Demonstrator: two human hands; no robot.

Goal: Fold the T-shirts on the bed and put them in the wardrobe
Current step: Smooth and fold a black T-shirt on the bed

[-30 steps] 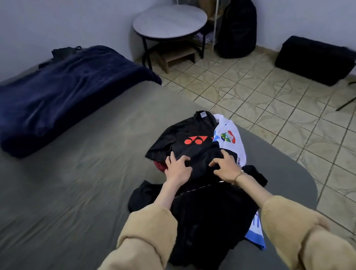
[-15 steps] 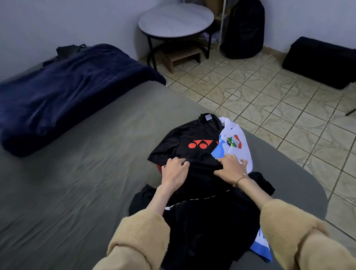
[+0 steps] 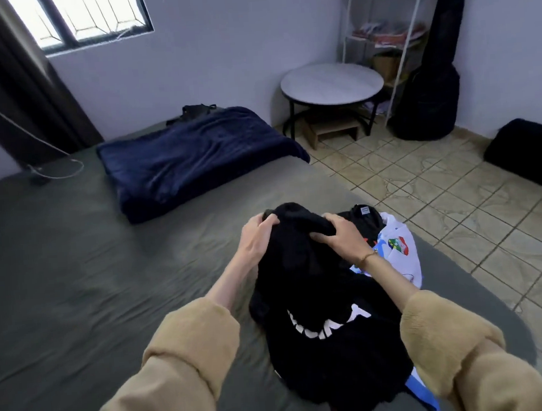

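A black T-shirt (image 3: 314,292) with white lettering hangs lifted above the pile near the bed's right edge. My left hand (image 3: 257,238) grips its top edge on the left, and my right hand (image 3: 341,237) grips it on the right. Behind it lies another black T-shirt (image 3: 360,218) with a neck label and a red mark, mostly hidden. A white and blue T-shirt (image 3: 401,254) with a crest lies under the pile on the right. All of them rest on the grey bed (image 3: 92,282).
A folded navy blanket (image 3: 196,159) lies further up the bed, with a dark bag behind it. A round white table (image 3: 331,84), a shelf rack (image 3: 379,30), a black guitar case (image 3: 428,82) and a black case (image 3: 526,155) stand on the tiled floor to the right.
Both hands have closed on the upper black T-shirt and raised it off the pile, towards the left. The view has tilted up, showing the window and the wall.
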